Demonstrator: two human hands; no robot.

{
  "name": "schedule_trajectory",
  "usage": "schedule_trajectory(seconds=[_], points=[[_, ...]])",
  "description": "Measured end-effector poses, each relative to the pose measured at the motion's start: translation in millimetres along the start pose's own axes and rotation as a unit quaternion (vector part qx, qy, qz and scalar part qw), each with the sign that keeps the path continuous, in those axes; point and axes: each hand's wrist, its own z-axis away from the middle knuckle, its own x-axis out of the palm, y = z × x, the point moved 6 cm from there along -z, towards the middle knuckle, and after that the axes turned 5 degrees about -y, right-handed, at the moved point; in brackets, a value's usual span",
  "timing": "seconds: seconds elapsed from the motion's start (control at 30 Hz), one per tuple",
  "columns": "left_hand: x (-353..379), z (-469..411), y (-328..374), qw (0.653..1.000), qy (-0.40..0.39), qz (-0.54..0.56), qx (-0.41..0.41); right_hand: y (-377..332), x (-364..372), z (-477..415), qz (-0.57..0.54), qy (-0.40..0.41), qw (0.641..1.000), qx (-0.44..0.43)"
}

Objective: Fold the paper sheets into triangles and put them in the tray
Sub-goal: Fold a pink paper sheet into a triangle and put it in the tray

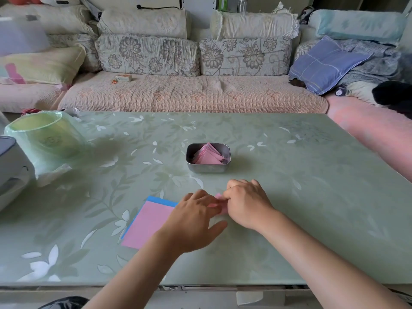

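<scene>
Sofa (191,92): runs along the far side, at 12 o'clock of everything. Not part of the work.

Desk (289,197): green, leaf-patterned, carries all the task items.

Bin (44,134): lined with a green bag, stands at the desk's 10 o'clock corner, well apart from the work.

Stack of sheets (147,221): pink on top with a blue edge showing beneath. It lies flat at 9 o'clock of my left hand (194,219), its near corner hidden behind that wrist. The count is not readable, but two colours show, so more than one sheet is left to fold.

Left hand: fingers stretched out flat, pressing down on the pink sheet (219,196). Thumb splayed toward 4 o'clock, nothing grasped.

Right hand (245,204): fingers curled in, pinching the same sheet at 3 o'clock of the left fingertips.

Tray (209,169): small, metal, at 12 o'clock of both hands, near them but apart.

Folded triangles (208,155): all pink, piled in the tray about to its rim. I cannot count them. I judge there are a good many, so a fair share of the task is done.

Pink sheet: on the desk between the two hands, mostly covered. Only slivers show, so I cannot tell how far the fold has gone.

Judgement: mid-fold on one sheet. To do: finish the crease, carry the sheet to the tray at 12 o'clock, then work through the stack.
</scene>
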Motion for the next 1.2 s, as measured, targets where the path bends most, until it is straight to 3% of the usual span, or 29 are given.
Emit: schedule_trajectory(seconds=[0.3, 0.57, 0.8, 1.03, 1.2], points=[[3.1, 20.1, 10.6, 0.999, -0.001, -0.045, 0.025, -5.2, -2.7, 5.8, 0.022, -0.007, 0.999, 0.023], [11.5, 24.2, 7.0, 0.999, -0.017, 0.050, -0.007, -2.7, 3.3, 13.3, 0.051, -0.006, 0.998, 0.022], [14.5, 21.9, 5.7, 0.999, -0.008, 0.051, -0.015, -1.8, 4.7, 24.4, 0.043, 0.003, 0.999, 0.016], [16.0, 24.0, 12.1, 1.000, 0.001, 0.028, -0.010, -13.5, -9.1, 46.7, 0.029, 0.107, 0.992, -0.059], [15.0, 24.8, 12.0, 0.999, 0.012, 0.044, -0.015, -14.4, -2.4, 57.0, 0.076, 0.075, 0.992, -0.070]])
